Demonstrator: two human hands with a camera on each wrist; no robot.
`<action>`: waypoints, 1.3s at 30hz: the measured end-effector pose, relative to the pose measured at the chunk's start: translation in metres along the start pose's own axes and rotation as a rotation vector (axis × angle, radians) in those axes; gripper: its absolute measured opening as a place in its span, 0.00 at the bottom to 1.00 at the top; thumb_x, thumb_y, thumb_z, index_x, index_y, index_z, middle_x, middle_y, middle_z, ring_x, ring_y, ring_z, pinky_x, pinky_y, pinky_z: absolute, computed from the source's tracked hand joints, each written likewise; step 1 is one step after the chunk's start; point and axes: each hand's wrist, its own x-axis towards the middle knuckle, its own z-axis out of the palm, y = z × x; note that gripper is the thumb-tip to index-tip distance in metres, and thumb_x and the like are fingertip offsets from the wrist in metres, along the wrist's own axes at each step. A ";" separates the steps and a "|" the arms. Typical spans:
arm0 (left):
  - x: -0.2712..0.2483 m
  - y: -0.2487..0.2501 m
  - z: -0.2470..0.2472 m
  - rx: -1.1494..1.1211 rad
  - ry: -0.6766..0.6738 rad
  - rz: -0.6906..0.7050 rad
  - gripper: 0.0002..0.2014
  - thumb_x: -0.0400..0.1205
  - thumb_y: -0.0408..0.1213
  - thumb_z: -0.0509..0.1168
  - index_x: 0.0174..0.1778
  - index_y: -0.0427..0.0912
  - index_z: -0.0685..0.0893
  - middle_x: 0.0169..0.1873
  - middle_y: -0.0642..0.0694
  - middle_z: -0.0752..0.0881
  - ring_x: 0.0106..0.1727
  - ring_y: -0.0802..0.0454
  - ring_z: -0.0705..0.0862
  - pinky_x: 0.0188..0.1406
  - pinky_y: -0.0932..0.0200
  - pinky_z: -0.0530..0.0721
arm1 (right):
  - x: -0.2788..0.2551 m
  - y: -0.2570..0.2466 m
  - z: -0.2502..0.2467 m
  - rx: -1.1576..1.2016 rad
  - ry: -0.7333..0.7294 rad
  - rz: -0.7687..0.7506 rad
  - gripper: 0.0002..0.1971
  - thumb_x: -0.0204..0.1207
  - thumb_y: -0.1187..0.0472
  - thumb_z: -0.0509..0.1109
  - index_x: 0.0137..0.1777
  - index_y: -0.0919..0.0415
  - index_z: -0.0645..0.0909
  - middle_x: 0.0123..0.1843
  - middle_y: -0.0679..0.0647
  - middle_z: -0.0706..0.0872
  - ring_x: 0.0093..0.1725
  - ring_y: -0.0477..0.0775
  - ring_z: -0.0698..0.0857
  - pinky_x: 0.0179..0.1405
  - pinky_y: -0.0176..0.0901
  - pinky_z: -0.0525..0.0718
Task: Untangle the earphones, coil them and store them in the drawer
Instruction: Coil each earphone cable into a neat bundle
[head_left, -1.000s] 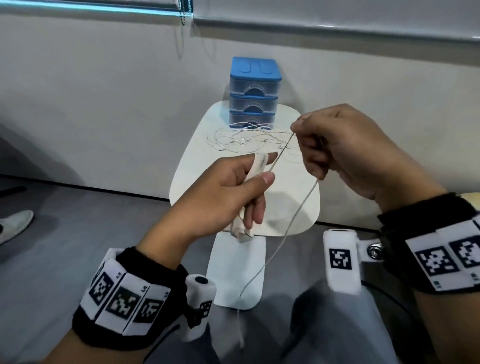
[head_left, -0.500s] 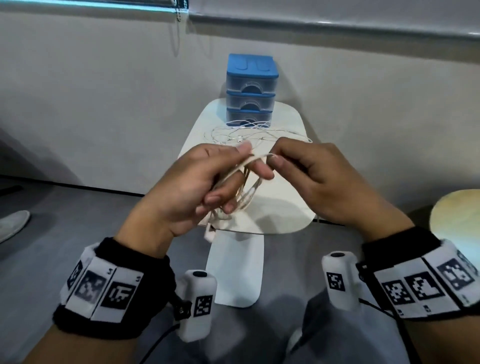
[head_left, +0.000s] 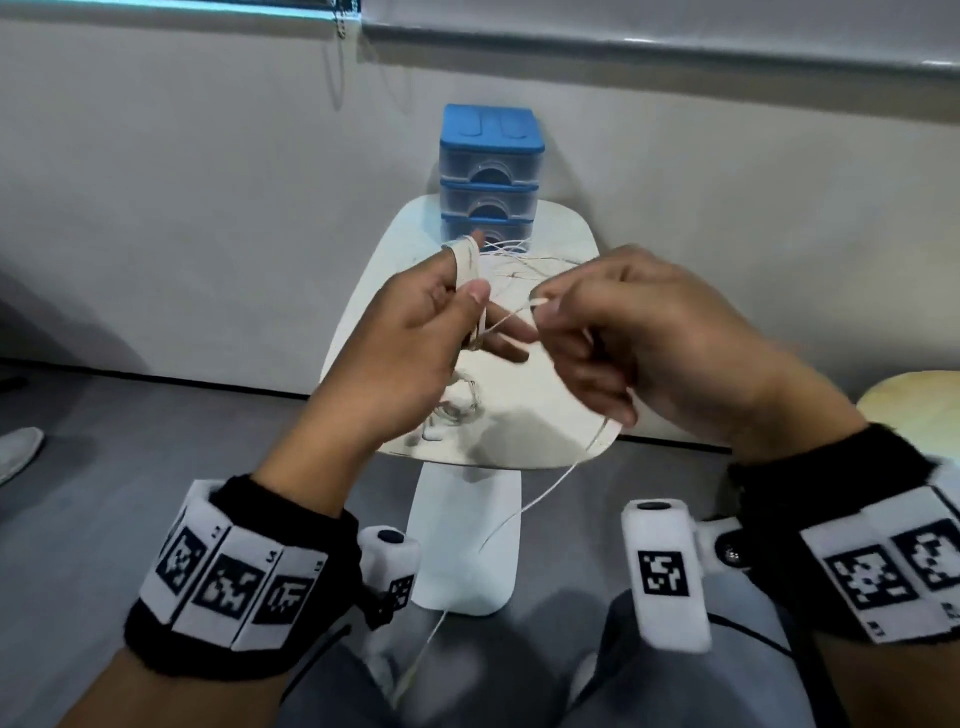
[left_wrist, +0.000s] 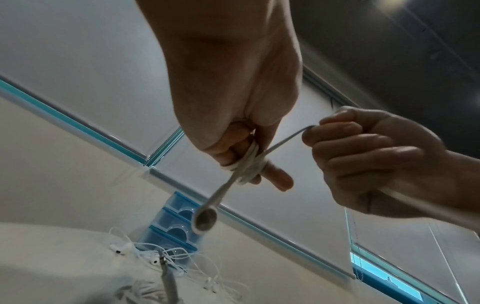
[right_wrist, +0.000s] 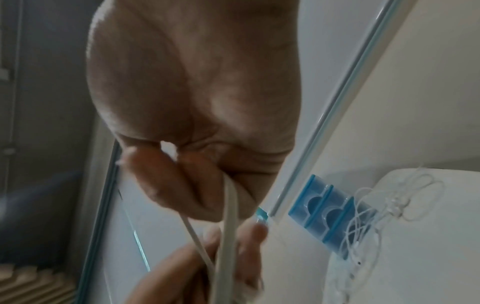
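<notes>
A white earphone cable (head_left: 540, 499) is wound in several turns around the fingers of my left hand (head_left: 467, 312), held above the small white table (head_left: 550, 431). The coil (left_wrist: 249, 162) shows in the left wrist view, with one earbud (left_wrist: 205, 220) dangling below it. My right hand (head_left: 545, 306) pinches the free cable just right of the coil; the slack runs under that hand and hangs toward my lap. More tangled white earphones (head_left: 524, 260) lie at the back of the table, in front of a blue three-drawer unit (head_left: 491, 171) whose drawers are closed.
The table stands against a pale wall on a white pedestal (head_left: 467, 540). A round light wooden top (head_left: 914, 410) sits at the right edge. A shoe (head_left: 18, 452) rests on the grey floor at far left. My knees are below the hands.
My right hand swung in from the upper right to meet the left, then drew back to the right, laying cable around the left fingers. The left hand rose, its fingers turned upward.
</notes>
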 end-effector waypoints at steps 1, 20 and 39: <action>-0.001 0.001 0.001 0.024 -0.032 0.006 0.12 0.93 0.32 0.53 0.66 0.50 0.79 0.36 0.42 0.93 0.34 0.44 0.91 0.44 0.45 0.86 | 0.002 -0.004 -0.005 0.014 0.058 -0.031 0.17 0.75 0.64 0.63 0.25 0.61 0.69 0.23 0.58 0.62 0.19 0.53 0.60 0.16 0.34 0.64; 0.009 0.017 0.000 -0.111 0.059 0.043 0.09 0.93 0.32 0.54 0.59 0.48 0.78 0.49 0.41 0.94 0.50 0.46 0.94 0.57 0.48 0.90 | -0.003 0.003 0.013 -0.794 -0.148 0.086 0.16 0.89 0.53 0.63 0.39 0.54 0.81 0.25 0.36 0.78 0.30 0.39 0.76 0.32 0.31 0.69; 0.009 0.012 -0.007 -0.339 -0.080 -0.190 0.10 0.86 0.31 0.61 0.42 0.33 0.84 0.18 0.46 0.73 0.15 0.58 0.63 0.33 0.60 0.85 | 0.016 0.024 0.010 -0.462 0.384 -0.181 0.24 0.87 0.48 0.66 0.28 0.54 0.75 0.27 0.55 0.75 0.30 0.52 0.73 0.31 0.46 0.68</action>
